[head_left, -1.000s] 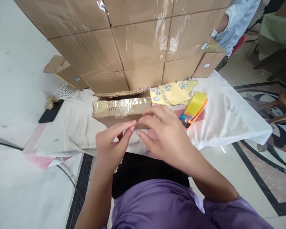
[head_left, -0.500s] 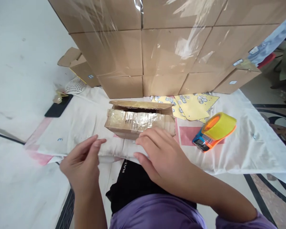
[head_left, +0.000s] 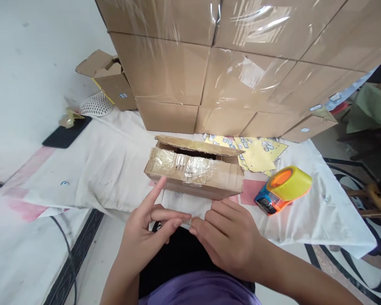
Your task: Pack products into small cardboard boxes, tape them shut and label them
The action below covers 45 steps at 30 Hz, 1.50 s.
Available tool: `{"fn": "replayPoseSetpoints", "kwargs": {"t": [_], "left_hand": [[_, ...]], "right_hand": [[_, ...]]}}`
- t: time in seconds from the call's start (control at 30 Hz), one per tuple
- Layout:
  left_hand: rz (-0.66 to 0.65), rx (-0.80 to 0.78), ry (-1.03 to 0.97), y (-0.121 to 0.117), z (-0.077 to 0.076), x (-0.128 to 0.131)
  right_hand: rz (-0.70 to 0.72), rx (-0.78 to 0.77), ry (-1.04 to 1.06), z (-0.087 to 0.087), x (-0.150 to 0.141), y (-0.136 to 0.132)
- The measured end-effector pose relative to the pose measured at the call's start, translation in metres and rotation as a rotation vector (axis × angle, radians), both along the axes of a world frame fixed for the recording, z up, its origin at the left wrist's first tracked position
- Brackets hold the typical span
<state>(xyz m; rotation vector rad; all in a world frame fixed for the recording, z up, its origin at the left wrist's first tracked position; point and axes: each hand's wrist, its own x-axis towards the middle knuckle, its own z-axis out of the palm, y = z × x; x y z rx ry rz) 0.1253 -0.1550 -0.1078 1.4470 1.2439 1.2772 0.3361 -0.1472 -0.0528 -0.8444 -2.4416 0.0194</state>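
Just in front of the small cardboard box, my two hands meet at the fingertips. My left hand has its index finger raised toward the box and its thumb and another finger stretched to the right, apart from each other. Thumb and curled fingers come together on my right hand; anything between them is too small to make out. The box has shiny clear tape over its near top edge, and its far flap stands partly raised above a dark gap. To the right lies a tape dispenser with a yellow roll.
A tall stack of wrapped cardboard boxes stands behind. Yellow printed sheets lie at its foot. An open box, a white perforated object and a black flat object are at left. White cloth covers the table.
My left hand has moved right, its index finger now extended. My right hand has come down off the box's near edge, and the fingertips of both hands now meet. The view has shifted slightly.
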Motion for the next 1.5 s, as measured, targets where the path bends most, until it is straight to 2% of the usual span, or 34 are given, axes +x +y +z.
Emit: {"fn": "replayPoseSetpoints", "kwargs": {"t": [0.07,0.13,0.17,0.23,0.33,0.37,0.43,0.53,0.67,0.77,0.83,0.97,1.03,1.1,1.23,1.4,1.5], "left_hand": [[0.242,-0.033,-0.011,0.005,0.001,-0.003],[0.493,0.1,0.021,0.018,0.004,-0.009],[0.548,0.199,0.076,0.027,0.007,-0.012],[0.51,0.405,0.261,0.048,0.012,-0.016],[0.287,0.545,0.517,0.076,0.018,-0.008],[0.245,0.556,0.546,0.082,0.019,-0.003],[0.263,0.553,0.546,0.089,0.016,0.008],[0.363,0.542,0.521,0.09,0.009,0.019],[0.371,0.512,0.494,0.087,0.005,0.02],[0.371,0.508,0.473,0.086,0.007,0.018],[0.323,0.509,0.437,0.085,0.008,0.014],[0.139,0.526,0.333,0.082,0.007,0.004],[0.125,0.533,0.321,0.081,0.005,0.002],[0.174,0.518,0.306,0.08,0.005,0.004],[0.262,0.353,0.173,0.074,0.013,0.015],[0.271,0.03,-0.057,0.061,0.035,0.018],[0.244,-0.107,-0.126,0.054,0.047,0.012]], "right_hand": [[-0.03,-0.051,0.084,0.007,0.003,0.002],[-0.075,-0.157,0.208,0.019,0.006,0.007],[-0.091,-0.259,0.265,0.027,0.007,0.011],[-0.09,-0.545,0.339,0.043,0.01,0.022],[-0.055,-0.945,0.415,0.064,0.01,0.046],[-0.051,-1.023,0.444,0.069,0.009,0.055],[-0.067,-1.112,0.45,0.077,0.005,0.074],[-0.124,-1.135,0.315,0.08,-0.003,0.102],[-0.165,-1.22,0.108,0.077,-0.013,0.127],[-0.185,-1.297,0.11,0.071,-0.018,0.137],[-0.22,-1.33,0.147,0.068,-0.019,0.14],[-0.243,-1.337,0.111,0.063,-0.019,0.146],[-0.237,-1.353,0.107,0.061,-0.018,0.147],[-0.234,-1.385,0.115,0.059,-0.017,0.148],[-0.241,-1.377,0.078,0.055,-0.017,0.148],[-0.131,-1.261,0.007,0.059,-0.016,0.146],[-0.088,-1.159,-0.015,0.063,-0.018,0.141]]}}
